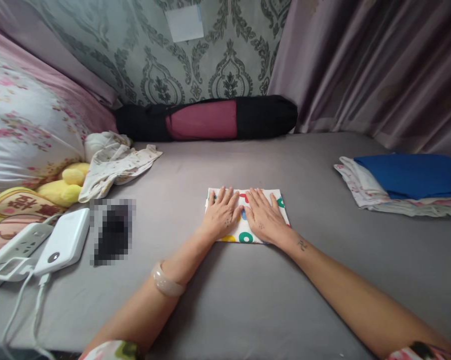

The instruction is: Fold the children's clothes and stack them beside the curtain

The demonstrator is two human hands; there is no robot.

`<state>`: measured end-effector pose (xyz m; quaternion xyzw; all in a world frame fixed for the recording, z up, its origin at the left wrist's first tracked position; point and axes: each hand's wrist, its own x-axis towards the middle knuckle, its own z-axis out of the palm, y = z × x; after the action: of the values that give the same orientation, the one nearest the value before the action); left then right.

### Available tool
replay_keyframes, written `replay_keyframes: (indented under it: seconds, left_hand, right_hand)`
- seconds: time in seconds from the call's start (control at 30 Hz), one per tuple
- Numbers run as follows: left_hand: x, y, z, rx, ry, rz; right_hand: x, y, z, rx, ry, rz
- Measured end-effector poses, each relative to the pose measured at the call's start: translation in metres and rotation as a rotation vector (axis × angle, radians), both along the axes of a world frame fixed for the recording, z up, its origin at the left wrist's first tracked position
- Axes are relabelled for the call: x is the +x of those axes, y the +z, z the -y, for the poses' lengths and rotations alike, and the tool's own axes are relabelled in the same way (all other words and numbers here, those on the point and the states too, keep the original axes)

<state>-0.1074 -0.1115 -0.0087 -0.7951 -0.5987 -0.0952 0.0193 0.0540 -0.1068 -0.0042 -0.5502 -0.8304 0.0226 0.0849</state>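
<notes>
A folded white cloth [231, 235] with colourful rings lies flat on the grey sheet, in the middle of the view. My left hand [221, 215] rests palm down on its left half, fingers stretched forward. On the right half, my right hand [263, 215] also lies flat with its fingers spread. The thumbs come close to each other over the cloth's centre. Neither hand grips anything; both press on the top layer. Parts of the printed pattern are hidden under the palms.
On the right sits a stack of folded fabric with a blue piece [416, 175] on top. A white power bank [64, 242] and a power strip [19, 250] with cables lie at left, near a crumpled cloth [116, 162]. A black and maroon long bag [203, 120] lies along the wall.
</notes>
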Motion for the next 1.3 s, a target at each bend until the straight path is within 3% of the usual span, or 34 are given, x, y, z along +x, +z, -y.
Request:
replay_keyframes:
  seconds: [0.33,0.53,0.8,1.1,1.3]
  left_hand:
    - [0.0,0.002,0.0,-0.04,-0.002,-0.022]
    - [-0.003,0.0,0.001,0.013,0.118,-0.037]
    - [-0.003,-0.002,0.0,-0.062,0.155,-0.015]
    - [-0.011,-0.001,0.001,0.052,0.217,0.072]
    - [-0.015,0.001,-0.001,-0.102,0.231,0.095]
  right_hand:
    - [0.0,0.0,-0.001,-0.028,0.001,-0.006]
    - [0.003,0.001,0.0,0.0,-0.134,-0.007]
    - [0.004,-0.005,-0.003,-0.051,-0.151,-0.001]
    - [0.013,0.003,-0.004,-0.054,-0.187,-0.048]
    - [0.03,-0.001,-0.01,-0.097,-0.248,-0.013]
